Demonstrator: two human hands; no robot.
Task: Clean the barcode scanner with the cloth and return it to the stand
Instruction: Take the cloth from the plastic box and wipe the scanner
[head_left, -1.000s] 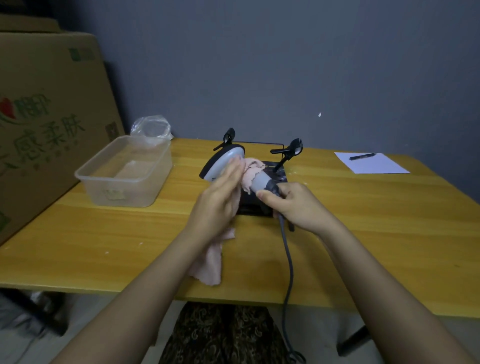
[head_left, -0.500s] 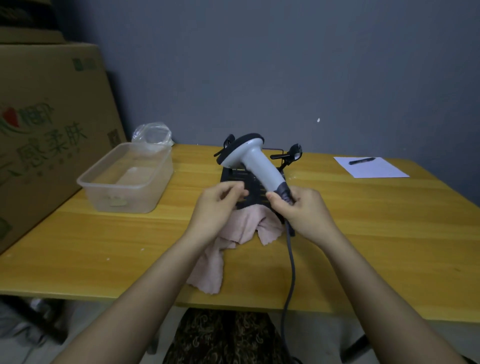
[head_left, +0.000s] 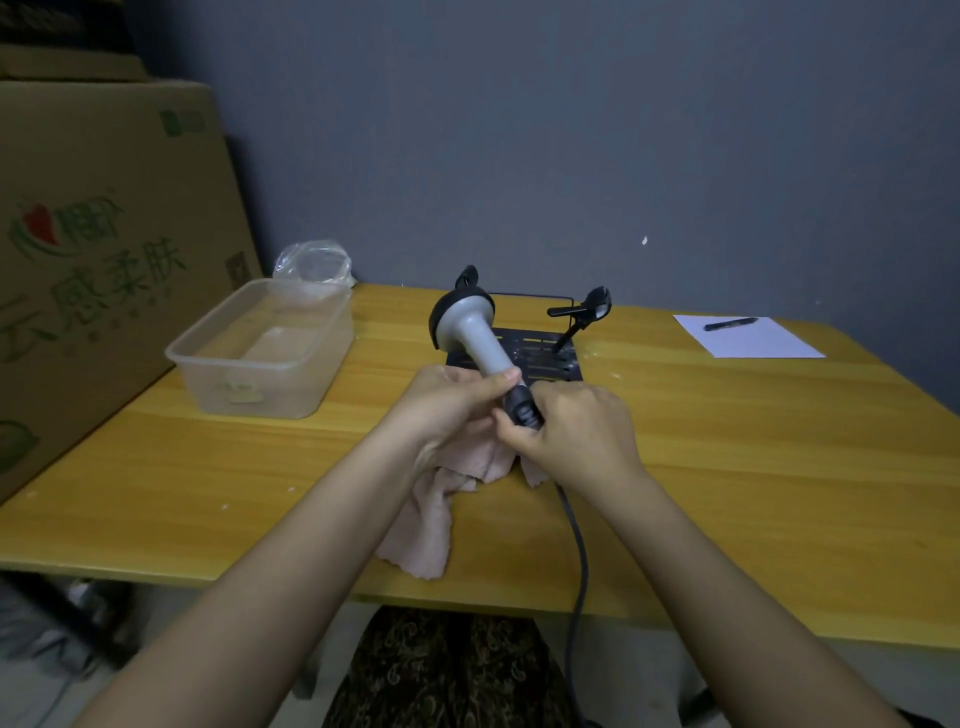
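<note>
- Yellow wooden table (head_left: 727, 467): near edge runs under both forearms; bare top to the right of the hands, and at left between the near edge and the clear plastic rectangular tub (head_left: 265, 348).
- White paper sheet (head_left: 748, 338) with a black pen (head_left: 730, 323) at far right corner, well apart.
- Left hand (head_left: 452, 410): fingers curled round the grey handle of the grey-and-black corded barcode scanner (head_left: 475, 338), thumb on top; pale pink cloth (head_left: 436, 504) bunched beneath the palm, trailing to the table's near edge.
- Right hand (head_left: 576, 431): clamped on the scanner's dark handle base; grey cable (head_left: 579, 551) drops over the edge.
- Scanner head raised, tilted away, over the black slotted stand (head_left: 540, 358).
</note>
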